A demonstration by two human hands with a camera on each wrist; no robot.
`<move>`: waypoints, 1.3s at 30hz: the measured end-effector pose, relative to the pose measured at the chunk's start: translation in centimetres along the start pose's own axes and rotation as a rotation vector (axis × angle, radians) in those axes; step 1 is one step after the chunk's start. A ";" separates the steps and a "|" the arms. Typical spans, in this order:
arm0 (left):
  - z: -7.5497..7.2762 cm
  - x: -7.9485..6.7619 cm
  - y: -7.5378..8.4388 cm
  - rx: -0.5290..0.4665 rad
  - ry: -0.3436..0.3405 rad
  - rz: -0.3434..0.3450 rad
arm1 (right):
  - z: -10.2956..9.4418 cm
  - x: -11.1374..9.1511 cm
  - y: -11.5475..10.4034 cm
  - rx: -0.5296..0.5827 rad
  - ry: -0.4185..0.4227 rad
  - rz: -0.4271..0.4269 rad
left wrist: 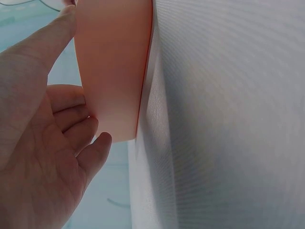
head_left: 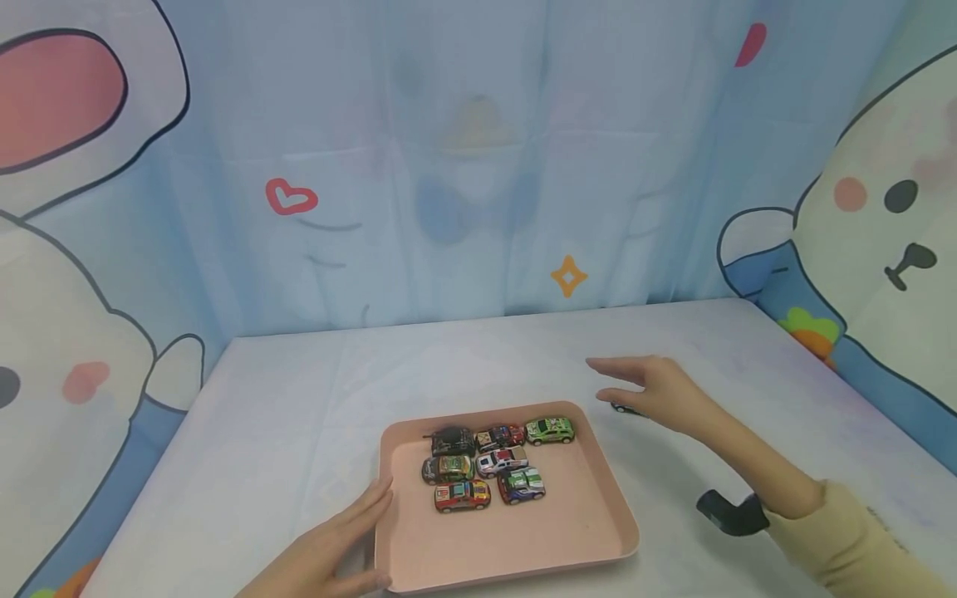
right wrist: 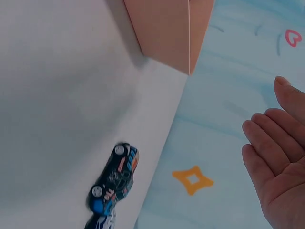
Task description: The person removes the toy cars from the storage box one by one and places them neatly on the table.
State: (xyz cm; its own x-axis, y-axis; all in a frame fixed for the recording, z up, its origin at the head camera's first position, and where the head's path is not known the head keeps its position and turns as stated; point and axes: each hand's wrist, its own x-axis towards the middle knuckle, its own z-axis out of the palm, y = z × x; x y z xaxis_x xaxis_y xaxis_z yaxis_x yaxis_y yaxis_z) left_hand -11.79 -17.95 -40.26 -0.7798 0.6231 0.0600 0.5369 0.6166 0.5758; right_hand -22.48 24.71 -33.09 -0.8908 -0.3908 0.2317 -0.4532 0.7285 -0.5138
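A pink tray lies on the white table, with several toy cars grouped toward its back and middle. Among them are a red toy car at the front and a green toy car at the back right. My left hand touches the tray's left side, fingers fairly straight along the wall and rim. To the right of the tray, my right hand hovers with thumb and fingers apart, holding nothing. Below it is a black toy car, mostly hidden in the head view; another toy car touches its end.
The white tabletop extends around the tray. Behind it hangs a light blue curtain with cartoon prints. A black strap piece sits at the right wrist.
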 end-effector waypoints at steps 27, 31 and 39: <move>0.2 -0.2 -0.4 0.004 0.014 0.046 | 5.2 1.6 -0.7 0.085 -0.115 -0.052; 0.2 -0.2 -0.4 0.006 0.023 0.059 | 5.7 1.6 -0.8 0.018 -0.120 -0.036; 0.2 0.0 -0.4 -0.002 0.006 0.028 | 6.4 1.7 -1.5 -0.155 -0.149 -0.055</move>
State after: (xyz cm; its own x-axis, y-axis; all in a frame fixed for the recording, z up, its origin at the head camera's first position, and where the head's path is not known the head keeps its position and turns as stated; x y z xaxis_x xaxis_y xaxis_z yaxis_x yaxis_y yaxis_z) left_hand -11.90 -18.11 -40.61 -0.7667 0.6369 0.0810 0.5575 0.5980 0.5758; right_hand -23.11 19.31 -37.22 -0.8554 -0.5027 0.1251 -0.5105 0.7772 -0.3679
